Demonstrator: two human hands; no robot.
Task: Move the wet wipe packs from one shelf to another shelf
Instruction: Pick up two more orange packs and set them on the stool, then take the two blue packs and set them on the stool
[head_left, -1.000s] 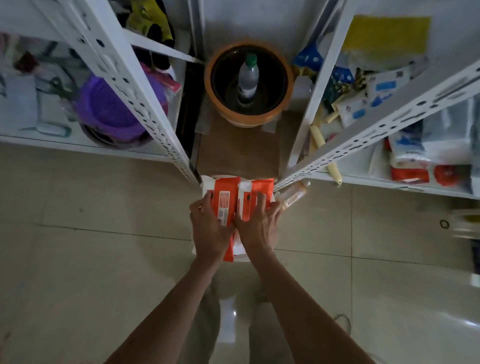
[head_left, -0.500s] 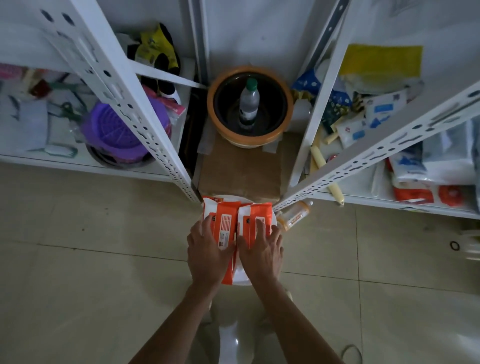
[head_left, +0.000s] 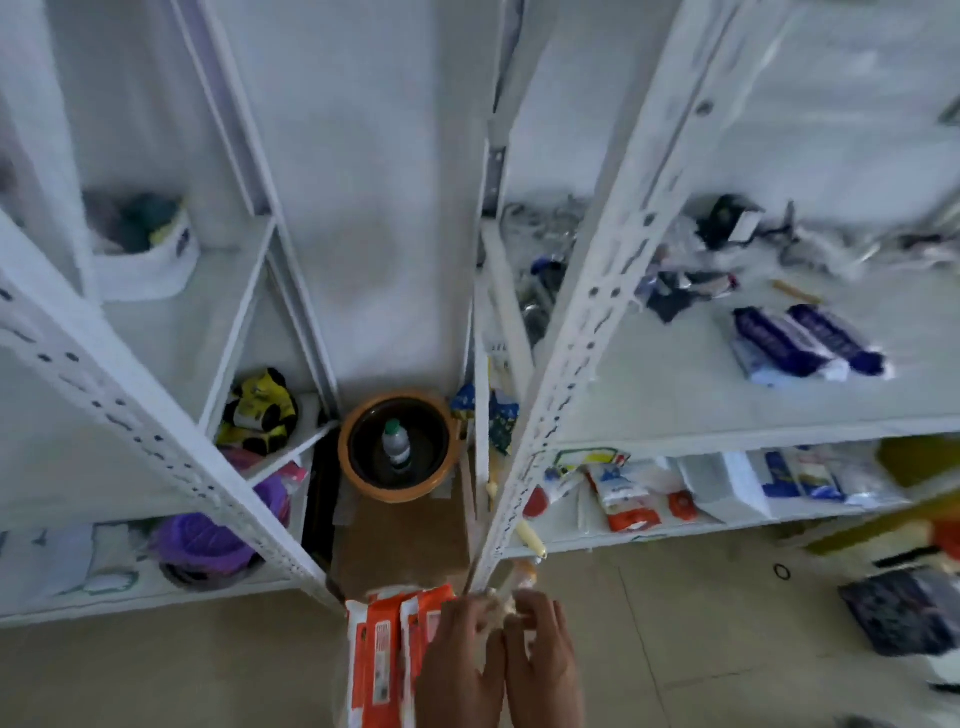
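Two orange-and-white wet wipe packs (head_left: 382, 662) sit side by side at the bottom centre, in front of the gap between two white shelf units. My left hand (head_left: 457, 667) lies over the right-hand pack and grips it. My right hand (head_left: 543, 660) is pressed against the left one, fingers curled on a pale pack edge between the two hands. The lower ends of the packs run out of frame. The whole view is blurred.
Slotted white uprights (head_left: 156, 431) (head_left: 571, 364) slant in on both sides of the packs. An orange pot holding a bottle (head_left: 397, 447) stands behind on cardboard. Blue packs (head_left: 810, 343) lie on the right middle shelf, orange-white packs (head_left: 628, 499) below. A purple basket (head_left: 208, 540) is at the lower left.
The view has tilted up, showing higher shelves. The packs and hands have dropped to the bottom edge, and both hands have shifted right across the packs.
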